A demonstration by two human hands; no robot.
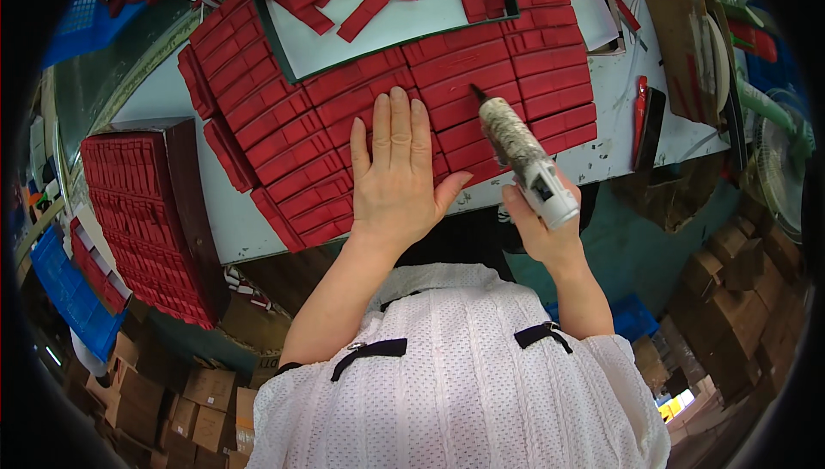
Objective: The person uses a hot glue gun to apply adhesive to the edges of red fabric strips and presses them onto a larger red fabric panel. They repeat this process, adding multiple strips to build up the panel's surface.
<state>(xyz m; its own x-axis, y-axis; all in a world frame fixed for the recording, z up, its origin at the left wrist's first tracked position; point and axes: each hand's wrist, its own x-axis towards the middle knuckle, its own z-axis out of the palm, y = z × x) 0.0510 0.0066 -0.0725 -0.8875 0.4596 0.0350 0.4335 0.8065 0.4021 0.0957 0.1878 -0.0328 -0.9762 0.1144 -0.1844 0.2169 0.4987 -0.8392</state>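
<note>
My left hand (397, 164) lies flat, fingers stretched out, on rows of red covered pieces (288, 155) laid side by side across the table. In my right hand (550, 232) is a white glue gun (524, 155) with a stained barrel. Its dark nozzle points away from me, over the red rows to the right of my left hand. Whether the tip touches a piece cannot be made out. Beyond my hands, a dark-rimmed tray with a white bottom (421, 15) rests on the rows and holds loose red strips (374, 6).
A dark box topped with red pieces (142, 215) stands at the left. On the white table (601, 138) at the right lie a red-handled tool (640, 121) and a cardboard piece (685, 52). A fan (784, 159) stands far right. Cardboard boxes (206, 409) are stacked on the floor.
</note>
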